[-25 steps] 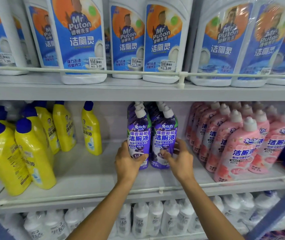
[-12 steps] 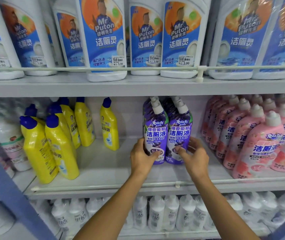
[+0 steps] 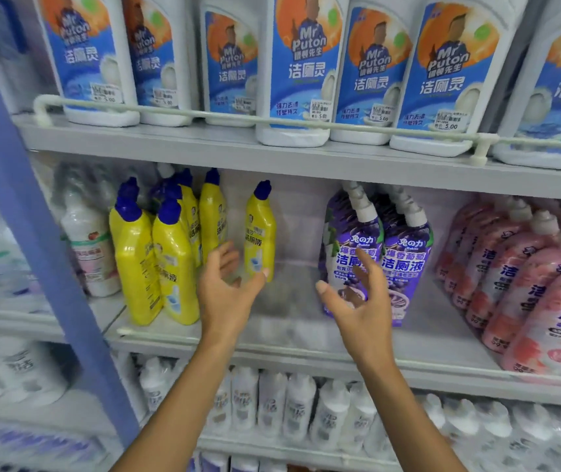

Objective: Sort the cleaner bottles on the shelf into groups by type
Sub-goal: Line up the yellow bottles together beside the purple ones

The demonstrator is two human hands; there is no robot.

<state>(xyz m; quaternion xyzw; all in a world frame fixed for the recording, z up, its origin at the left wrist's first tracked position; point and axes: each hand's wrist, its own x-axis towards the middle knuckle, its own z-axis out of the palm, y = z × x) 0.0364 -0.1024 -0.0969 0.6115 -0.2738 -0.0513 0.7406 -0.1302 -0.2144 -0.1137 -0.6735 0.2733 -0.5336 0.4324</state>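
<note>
Both hands are up in front of the middle shelf (image 3: 292,338), and neither has hold of anything. The left hand (image 3: 226,298) is released, fingers loosely spread. Its thumb tip lies over the foot of the lone yellow cleaner bottle (image 3: 260,229), though I cannot tell whether it touches. That bottle stands upright by itself, apart from the cluster of yellow cleaner bottles (image 3: 156,257) with blue caps just left of the hand.

The right hand (image 3: 364,308) is likewise slack, fingers splayed, held in front of the lower part of the purple cleaner bottles (image 3: 408,257). These stand upright in two rows running back into the shelf. A bare stretch of shelf lies between the two hands. Right of the purple ones, the pink cleaner bottles (image 3: 528,281) sit packed together. On the shelf above stand white Mr Puton bottles (image 3: 303,69) behind a rail.
</note>
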